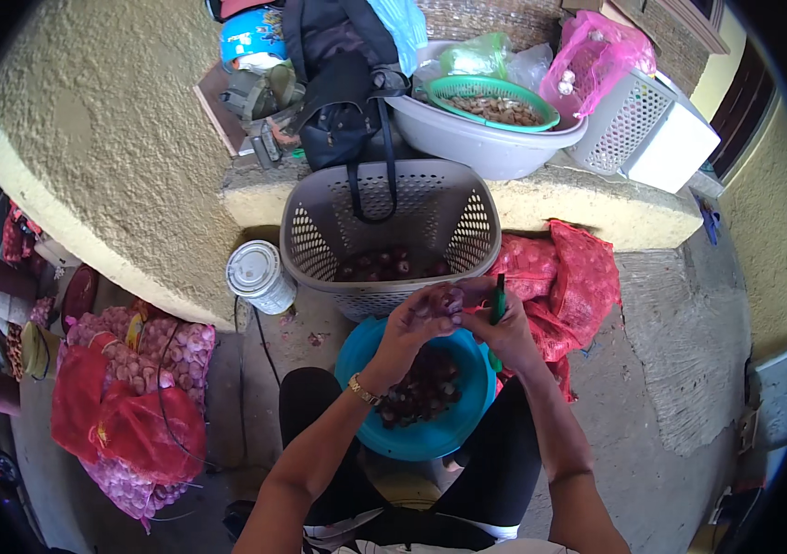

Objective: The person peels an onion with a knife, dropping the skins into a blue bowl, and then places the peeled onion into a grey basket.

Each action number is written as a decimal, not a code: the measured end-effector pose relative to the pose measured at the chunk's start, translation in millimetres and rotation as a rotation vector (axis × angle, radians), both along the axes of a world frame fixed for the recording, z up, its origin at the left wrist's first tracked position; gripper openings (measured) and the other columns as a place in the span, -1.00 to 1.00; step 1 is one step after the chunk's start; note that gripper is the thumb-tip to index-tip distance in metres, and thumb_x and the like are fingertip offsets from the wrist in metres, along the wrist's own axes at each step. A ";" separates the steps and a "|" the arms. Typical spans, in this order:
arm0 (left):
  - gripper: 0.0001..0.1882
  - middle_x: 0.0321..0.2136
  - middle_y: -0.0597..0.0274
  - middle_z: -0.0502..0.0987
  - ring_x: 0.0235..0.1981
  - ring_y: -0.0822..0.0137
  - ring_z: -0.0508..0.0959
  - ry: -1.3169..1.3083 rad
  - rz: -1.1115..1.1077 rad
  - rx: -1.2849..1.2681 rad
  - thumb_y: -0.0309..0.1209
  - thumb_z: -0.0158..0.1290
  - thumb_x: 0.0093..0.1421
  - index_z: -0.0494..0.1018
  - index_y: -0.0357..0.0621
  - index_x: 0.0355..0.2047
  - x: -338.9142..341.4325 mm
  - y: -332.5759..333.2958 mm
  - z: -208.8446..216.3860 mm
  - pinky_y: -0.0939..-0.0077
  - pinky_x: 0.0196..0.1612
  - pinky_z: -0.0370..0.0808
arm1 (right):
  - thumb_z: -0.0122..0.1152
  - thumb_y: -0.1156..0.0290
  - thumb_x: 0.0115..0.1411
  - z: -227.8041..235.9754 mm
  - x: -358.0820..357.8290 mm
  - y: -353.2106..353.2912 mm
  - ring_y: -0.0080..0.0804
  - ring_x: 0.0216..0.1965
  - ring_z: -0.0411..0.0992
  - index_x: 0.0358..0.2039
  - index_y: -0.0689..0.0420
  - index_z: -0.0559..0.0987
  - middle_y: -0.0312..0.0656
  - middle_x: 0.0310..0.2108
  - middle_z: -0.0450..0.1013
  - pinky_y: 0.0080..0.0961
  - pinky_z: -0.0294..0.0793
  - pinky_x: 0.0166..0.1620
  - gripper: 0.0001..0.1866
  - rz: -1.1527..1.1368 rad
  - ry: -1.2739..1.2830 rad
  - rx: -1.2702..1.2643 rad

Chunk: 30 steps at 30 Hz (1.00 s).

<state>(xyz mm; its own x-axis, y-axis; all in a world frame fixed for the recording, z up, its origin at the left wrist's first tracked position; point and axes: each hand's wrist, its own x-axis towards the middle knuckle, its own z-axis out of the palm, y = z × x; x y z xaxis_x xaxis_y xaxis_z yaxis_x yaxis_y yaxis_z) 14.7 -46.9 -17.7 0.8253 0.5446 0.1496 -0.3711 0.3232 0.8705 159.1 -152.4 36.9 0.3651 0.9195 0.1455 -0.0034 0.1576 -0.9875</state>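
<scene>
My left hand point(412, 323) is closed around a red onion point(449, 300), lifted above a blue basin point(352, 365). Beside it, my right hand point(511, 340) grips a green-handled knife point(500, 303); its handle stands up past the fingers, and the blade cannot be made out. The right fingertips touch or nearly touch the onion. Dark red onions and skins point(421, 392) lie in the basin between my knees. Just beyond my hands stands a grey perforated basket point(320, 222), with several red onions point(389, 265) at its bottom.
Red mesh sacks point(583, 286) lie right of the basket. A paint can point(260, 275) stands to its left. On the ledge behind are a black bag point(338, 111) and a pale basin point(467, 152) holding a green strainer point(546, 109). Mesh sacks of pinkish bulbs point(186, 355) fill the left.
</scene>
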 end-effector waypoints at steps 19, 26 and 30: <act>-0.64 -0.17 0.18 0.51 -0.24 0.47 0.48 0.174 0.339 0.546 -0.35 -0.24 0.44 0.35 -0.22 0.13 -23.3 11.6 13.6 0.57 -0.20 0.45 | 0.22 0.51 0.25 -30.8 -48.1 27.1 -0.70 -0.29 0.48 -0.03 0.21 0.52 -0.28 -0.25 0.56 -0.75 0.46 -0.34 -0.73 -0.085 0.149 -0.023; -0.72 -0.41 0.16 0.55 -0.36 0.38 0.53 0.228 0.437 0.423 -0.40 -0.21 0.42 0.44 -0.28 -0.06 -18.6 12.1 10.7 0.51 -0.19 0.47 | 0.19 0.35 0.28 -40.6 -44.7 19.0 -0.67 -0.33 0.51 0.06 0.14 0.47 -0.29 -0.22 0.55 -0.82 0.18 -0.62 -0.65 -0.016 0.432 -0.093; -0.74 -0.39 0.15 0.55 -0.34 0.41 0.53 0.294 0.424 0.447 -0.43 -0.19 0.41 0.43 -0.29 -0.05 -23.0 12.9 10.8 0.54 -0.18 0.46 | 0.22 0.29 0.27 -37.9 -41.3 16.8 -0.62 -0.31 0.54 0.10 0.11 0.44 -0.30 -0.21 0.55 -0.84 0.19 -0.62 -0.59 0.074 0.506 -0.127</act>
